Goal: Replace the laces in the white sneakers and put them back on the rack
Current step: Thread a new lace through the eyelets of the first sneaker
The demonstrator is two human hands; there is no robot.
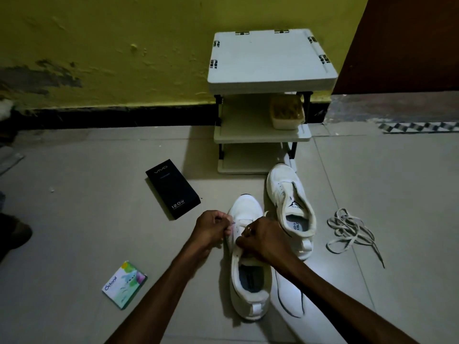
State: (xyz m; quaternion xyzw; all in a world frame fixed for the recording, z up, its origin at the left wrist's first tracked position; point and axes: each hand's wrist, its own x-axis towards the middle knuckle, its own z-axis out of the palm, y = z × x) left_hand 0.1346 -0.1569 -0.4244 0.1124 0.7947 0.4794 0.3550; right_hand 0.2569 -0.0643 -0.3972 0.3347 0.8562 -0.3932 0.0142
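On the tiled floor before the white rack, both hands worked at the near sneaker, which lay toe toward the rack's bottom edge. The left hand had its fingertips pinched on a thin lace at the shoe's left eyelet edge. The right hand was clenched over the tongue's upper edge, though whether it also held lace could not be told. Just right of the right fingers lay the second sneaker, unlaced, its side close against the near one and its toe almost at the rack's lowest shelf. Farther right, well apart from both shoes, a tangle of loose laces sprawled across a tile joint. Ahead and left of the left fingers lay a black box, with bare tile between it and the hand. Behind and left of those fingers lay a small green-and-white carton, also with open floor around it. A lidded tub stood at the right edge of the rack's middle shelf.
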